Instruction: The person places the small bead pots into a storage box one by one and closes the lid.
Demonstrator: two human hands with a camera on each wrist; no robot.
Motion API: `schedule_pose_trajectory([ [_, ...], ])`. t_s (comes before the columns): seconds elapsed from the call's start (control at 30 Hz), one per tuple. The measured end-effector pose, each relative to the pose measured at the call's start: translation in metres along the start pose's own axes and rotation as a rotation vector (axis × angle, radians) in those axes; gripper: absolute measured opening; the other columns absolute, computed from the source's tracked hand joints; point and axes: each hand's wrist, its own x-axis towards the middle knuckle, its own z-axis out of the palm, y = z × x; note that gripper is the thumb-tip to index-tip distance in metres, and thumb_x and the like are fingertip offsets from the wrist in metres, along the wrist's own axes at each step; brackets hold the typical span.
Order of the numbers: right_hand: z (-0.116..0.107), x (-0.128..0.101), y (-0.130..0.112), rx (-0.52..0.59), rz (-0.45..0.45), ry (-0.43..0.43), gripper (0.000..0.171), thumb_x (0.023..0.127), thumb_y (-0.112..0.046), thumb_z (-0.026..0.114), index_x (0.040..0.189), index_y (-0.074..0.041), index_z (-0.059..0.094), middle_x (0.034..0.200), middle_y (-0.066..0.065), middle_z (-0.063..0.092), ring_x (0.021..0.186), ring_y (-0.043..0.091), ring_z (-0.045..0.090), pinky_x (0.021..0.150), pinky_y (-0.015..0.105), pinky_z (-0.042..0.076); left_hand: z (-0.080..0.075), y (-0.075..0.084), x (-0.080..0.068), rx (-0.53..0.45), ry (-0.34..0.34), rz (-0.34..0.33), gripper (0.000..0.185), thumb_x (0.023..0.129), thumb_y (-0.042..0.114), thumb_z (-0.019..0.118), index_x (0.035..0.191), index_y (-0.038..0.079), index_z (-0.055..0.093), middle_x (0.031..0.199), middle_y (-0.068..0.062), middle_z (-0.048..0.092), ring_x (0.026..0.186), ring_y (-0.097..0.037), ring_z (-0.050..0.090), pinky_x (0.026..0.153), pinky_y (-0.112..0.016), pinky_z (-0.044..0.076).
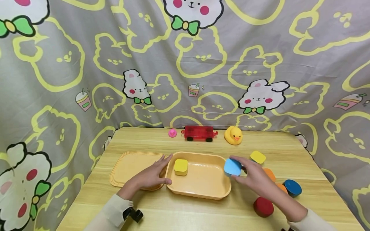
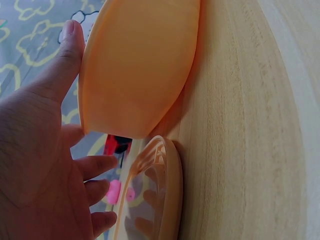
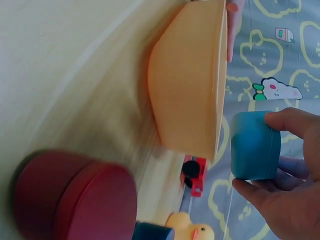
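A light-orange tray (image 1: pixel 199 193) stands in the middle of the table, a yellow rounded block (image 1: pixel 180 167) lying inside near its left end. My left hand (image 1: pixel 151 175) rests against that left end; in the left wrist view its thumb lies along the tray's rim (image 2: pixel 89 55) and the fingers are fairly straight. Between thumb and fingers, my right hand (image 1: pixel 255 175) pinches a light blue rounded block (image 1: pixel 232 167) over the tray's right end. The right wrist view shows this block (image 3: pixel 252 145) above rim height, apart from the tray wall (image 3: pixel 187 85).
A matching flat lid (image 1: pixel 133 166) lies left of the tray. Behind are a pink duck (image 1: pixel 172 132), a red toy wagon (image 1: pixel 199 132) and a yellow duck (image 1: pixel 233 135). To the right lie yellow (image 1: pixel 258 157), orange (image 1: pixel 270 174), dark blue (image 1: pixel 292 188) and red (image 1: pixel 263 207) blocks.
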Motion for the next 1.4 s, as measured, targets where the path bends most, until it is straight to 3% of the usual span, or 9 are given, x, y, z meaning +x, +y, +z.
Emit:
schedule_pose_trajectory([
  [0.2,0.016,0.016,-0.003,0.052,-0.025,-0.017,0.064,0.083,-0.011,0.088,0.141,-0.003,0.060,0.134,0.013,0.064,0.116,0.029,0.064,0.092,0.044,0.059,0.000,-0.001,0.001,-0.003,-0.002,0.002,0.106,0.090,0.052,0.075,0.168,0.031,0.006,0.171,-0.015,0.016,0.159,-0.036,0.006,0.120,-0.068,0.019],
  [0.43,0.034,0.037,-0.006,0.129,-0.035,-0.100,0.066,0.084,-0.011,0.087,0.143,-0.001,0.058,0.134,0.015,0.060,0.118,0.031,0.062,0.094,0.047,0.057,0.000,0.000,0.002,-0.006,-0.004,0.000,0.106,0.090,0.052,0.075,0.168,0.031,0.006,0.171,-0.018,0.015,0.158,-0.038,0.006,0.120,-0.068,0.020],
  [0.73,0.056,0.058,-0.013,0.105,-0.106,-0.173,0.062,0.084,-0.013,0.088,0.138,0.001,0.062,0.129,0.015,0.063,0.112,0.028,0.061,0.094,0.046,0.057,-0.001,0.002,0.002,-0.001,-0.003,0.011,0.106,0.090,0.052,0.075,0.168,0.027,0.008,0.171,-0.020,0.014,0.158,-0.039,0.007,0.119,-0.069,0.020],
  [1.07,0.081,0.074,-0.022,0.021,-0.150,-0.209,0.063,0.083,-0.014,0.089,0.140,-0.004,0.064,0.128,0.008,0.065,0.110,0.022,0.062,0.092,0.039,0.053,-0.001,0.000,0.002,0.006,-0.003,0.013,0.107,0.089,0.059,0.073,0.168,0.028,0.007,0.171,-0.015,0.017,0.159,-0.037,0.007,0.120,-0.068,0.020],
  [1.4,0.099,0.080,-0.024,0.091,-0.111,-0.246,0.061,0.085,-0.009,0.085,0.140,0.002,0.061,0.138,0.017,0.062,0.127,0.034,0.059,0.105,0.052,0.049,-0.001,0.001,0.001,0.012,-0.007,0.009,0.107,0.090,0.053,0.075,0.168,0.028,0.006,0.172,-0.008,0.016,0.159,-0.038,0.007,0.120,-0.068,0.019],
])
